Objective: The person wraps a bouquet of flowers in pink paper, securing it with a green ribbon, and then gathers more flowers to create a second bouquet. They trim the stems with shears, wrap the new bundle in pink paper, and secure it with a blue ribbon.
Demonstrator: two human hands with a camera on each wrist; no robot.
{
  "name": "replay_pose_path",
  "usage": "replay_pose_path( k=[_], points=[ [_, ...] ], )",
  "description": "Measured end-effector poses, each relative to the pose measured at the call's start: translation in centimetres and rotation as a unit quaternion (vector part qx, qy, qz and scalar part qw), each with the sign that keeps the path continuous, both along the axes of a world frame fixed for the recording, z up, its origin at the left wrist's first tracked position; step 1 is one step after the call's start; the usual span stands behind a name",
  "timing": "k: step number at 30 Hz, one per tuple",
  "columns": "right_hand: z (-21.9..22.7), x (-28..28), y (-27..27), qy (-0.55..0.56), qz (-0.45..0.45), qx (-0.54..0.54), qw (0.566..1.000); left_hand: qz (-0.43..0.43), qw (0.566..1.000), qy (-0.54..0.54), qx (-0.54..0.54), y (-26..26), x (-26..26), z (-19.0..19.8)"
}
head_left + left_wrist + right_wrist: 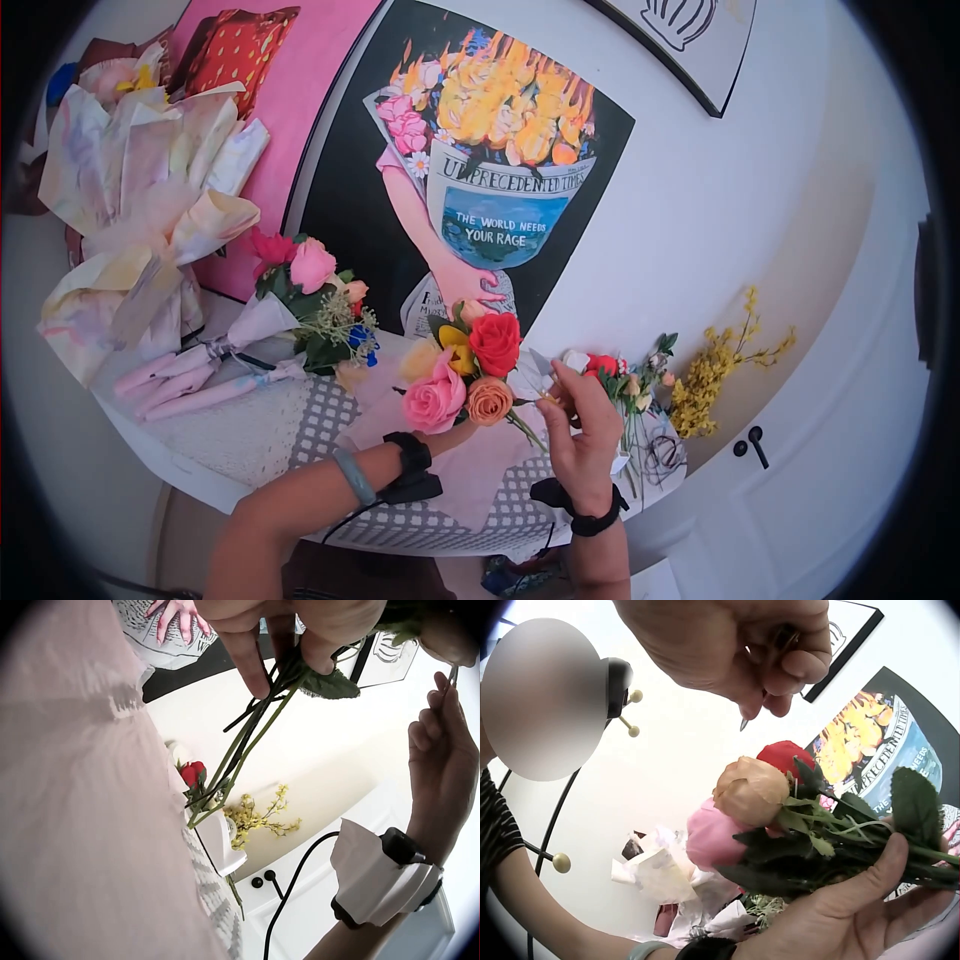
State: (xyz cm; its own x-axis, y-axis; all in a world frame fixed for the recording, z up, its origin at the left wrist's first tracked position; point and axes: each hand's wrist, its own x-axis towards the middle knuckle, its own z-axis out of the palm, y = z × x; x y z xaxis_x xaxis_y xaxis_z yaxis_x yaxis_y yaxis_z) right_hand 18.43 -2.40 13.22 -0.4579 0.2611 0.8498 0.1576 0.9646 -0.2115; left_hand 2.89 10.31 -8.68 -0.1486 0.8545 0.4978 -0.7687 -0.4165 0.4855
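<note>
My left hand (855, 904) grips a bunch of roses by the stems (251, 739), under the heads. In the head view the bunch shows a red rose (495, 343), a pink rose (436, 398), a peach-orange rose (490, 400) and a yellow bloom (457, 350). The flowers mostly cover that hand there. My right hand (585, 425) is raised just right of the blooms. Its curled fingers hold a pointed metal tool (743, 724), somewhat like scissors; the fist hides most of it. In the right wrist view the tip is near the red rose.
Pink wrapping paper (470, 480) lies on the table under the bunch. A wrapped bouquet (300, 310) rests at the left, beside a large pale wrapped bouquet (145, 225). Loose flowers (635, 385) and yellow sprigs (705, 390) are at the right. A painting (350, 220) leans behind.
</note>
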Motion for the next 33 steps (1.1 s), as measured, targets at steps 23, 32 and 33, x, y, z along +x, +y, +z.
replay_pose_path(
  k=[23,32,33],
  points=[
    [-0.9,2.3,3.0,-0.01,-0.065,-0.082,0.994,0.112,0.972,0.201,-0.051,-9.8,-0.1,10.3],
    [-12.9,10.2,16.7,-0.326,-0.33,-0.117,0.878,0.137,0.96,0.231,-0.076,-9.8,-0.9,10.5],
    [-13.4,10.2,17.1,-0.338,-0.337,-0.125,0.87,0.128,0.96,0.233,-0.083,-9.9,-0.9,10.6]
  ],
)
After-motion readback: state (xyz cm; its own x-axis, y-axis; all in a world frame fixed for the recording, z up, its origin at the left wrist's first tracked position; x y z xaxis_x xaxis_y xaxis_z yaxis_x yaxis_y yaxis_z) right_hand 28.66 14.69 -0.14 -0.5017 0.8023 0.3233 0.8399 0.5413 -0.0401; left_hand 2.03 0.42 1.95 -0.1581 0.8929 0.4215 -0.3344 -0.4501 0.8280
